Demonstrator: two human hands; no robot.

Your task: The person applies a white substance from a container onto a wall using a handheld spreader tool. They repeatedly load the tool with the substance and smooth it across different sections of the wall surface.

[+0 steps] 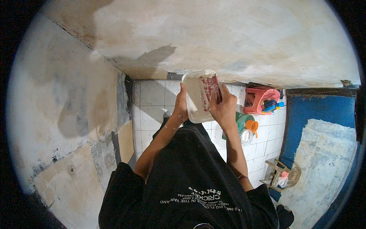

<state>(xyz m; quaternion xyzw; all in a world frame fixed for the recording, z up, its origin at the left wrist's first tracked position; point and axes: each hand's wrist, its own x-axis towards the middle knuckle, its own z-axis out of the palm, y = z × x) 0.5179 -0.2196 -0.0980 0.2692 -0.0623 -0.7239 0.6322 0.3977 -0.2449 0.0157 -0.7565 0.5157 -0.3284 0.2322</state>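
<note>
1. You appear to be loading or wiping the red tool (209, 89) in the pale plastic tub (198, 117); the next move calls for a firm grip and a level tub.
2. Your left hand (180, 105) cups the tub's left side; your right hand (225, 107) is closed on the tool, which lies over the tub's right half, smeared with pale paste. Whether its edge touches the bottom, you cannot tell from here.
3. The tub is in front of you, above the white tiled floor (152, 114).
4. Count: one tub, one red tool; to your right, one pinkish-red stool (259, 97), one orange dipper (251, 126), one brown chair (294, 174).
</note>
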